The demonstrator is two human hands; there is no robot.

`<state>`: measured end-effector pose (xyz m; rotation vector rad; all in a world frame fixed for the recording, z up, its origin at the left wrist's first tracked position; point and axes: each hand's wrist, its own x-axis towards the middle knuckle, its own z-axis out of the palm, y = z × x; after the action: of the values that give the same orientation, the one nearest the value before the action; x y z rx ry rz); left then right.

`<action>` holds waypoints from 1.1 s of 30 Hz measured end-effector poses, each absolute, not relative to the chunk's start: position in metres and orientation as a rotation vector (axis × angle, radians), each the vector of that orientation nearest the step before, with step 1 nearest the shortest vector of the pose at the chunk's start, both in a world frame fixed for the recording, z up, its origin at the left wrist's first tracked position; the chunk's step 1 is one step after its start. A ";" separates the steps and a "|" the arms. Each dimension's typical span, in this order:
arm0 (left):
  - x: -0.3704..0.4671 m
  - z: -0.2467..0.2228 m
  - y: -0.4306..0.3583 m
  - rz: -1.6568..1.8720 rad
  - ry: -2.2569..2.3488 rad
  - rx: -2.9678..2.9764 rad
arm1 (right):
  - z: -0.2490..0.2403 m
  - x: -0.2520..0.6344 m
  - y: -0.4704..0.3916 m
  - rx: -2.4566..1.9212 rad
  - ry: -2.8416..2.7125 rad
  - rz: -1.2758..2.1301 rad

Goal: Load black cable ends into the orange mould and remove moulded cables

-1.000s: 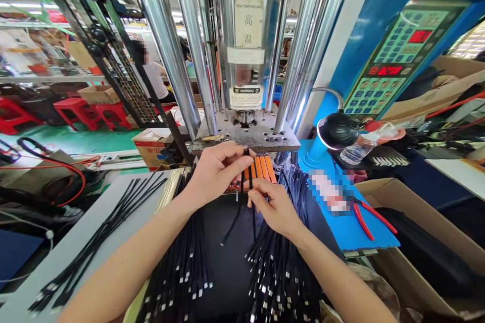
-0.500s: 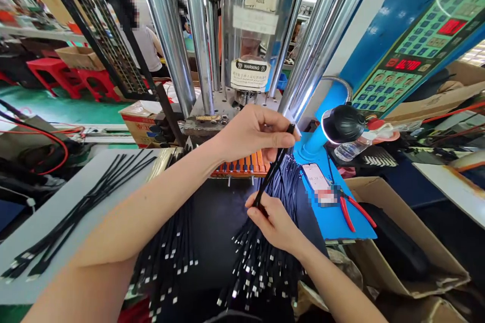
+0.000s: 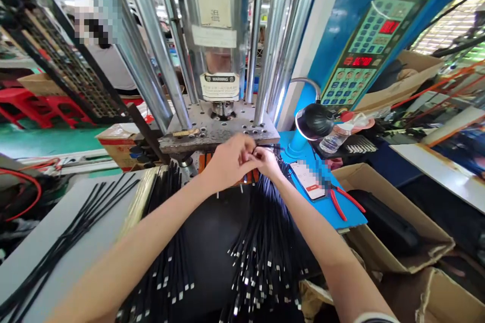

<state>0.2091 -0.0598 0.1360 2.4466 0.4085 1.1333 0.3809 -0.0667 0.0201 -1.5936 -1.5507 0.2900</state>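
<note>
My left hand (image 3: 235, 161) and my right hand (image 3: 265, 161) meet in front of the press, fingers closed and fingertips together. Between them a short dark piece of black cable shows; the fingers hide most of it. Just behind the hands is an orange mold (image 3: 204, 162) under the steel plate. A thick bundle of black cables (image 3: 265, 217) with silver plugs hangs below my right hand over the dark work surface (image 3: 212, 232). To the left, another row of black cables (image 3: 172, 242) lies beneath my left forearm.
Several loose cables (image 3: 71, 242) lie on a grey board at left. The press plate (image 3: 223, 128) and steel columns stand ahead. At right are a lamp (image 3: 314, 122), a phone (image 3: 307, 179), red-handled pliers (image 3: 338, 204), a bottle (image 3: 334, 140) and a cardboard box (image 3: 428, 257).
My right hand has moved up the cable to meet my left hand, which has come slightly lower. The view has turned to the right.
</note>
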 end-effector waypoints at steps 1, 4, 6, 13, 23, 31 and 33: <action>0.205 0.117 -0.057 1.028 0.472 2.522 | 0.021 0.382 -0.061 -1.598 -1.571 0.295; 0.192 0.062 -0.050 0.558 0.427 2.853 | 0.025 0.382 -0.052 -1.601 -1.643 0.327; 0.185 0.035 -0.049 0.433 0.339 3.018 | 0.029 0.382 -0.051 -1.598 -1.681 0.360; 0.191 0.013 -0.045 0.678 0.297 3.102 | 0.029 0.383 -0.037 -1.603 -1.612 0.526; 0.204 0.013 -0.063 0.501 0.545 3.201 | 0.023 0.391 -0.045 -1.529 -1.676 0.478; 0.201 0.038 -0.040 0.046 0.722 3.026 | 0.012 0.390 -0.018 -1.731 -1.521 0.241; 0.215 0.040 -0.018 0.005 0.827 2.952 | 0.009 0.388 -0.020 -1.784 -1.460 0.168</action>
<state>0.2148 -0.0177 0.0404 2.9518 0.8270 0.0051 0.3884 -0.0200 0.0089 -1.7835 -1.4600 0.1684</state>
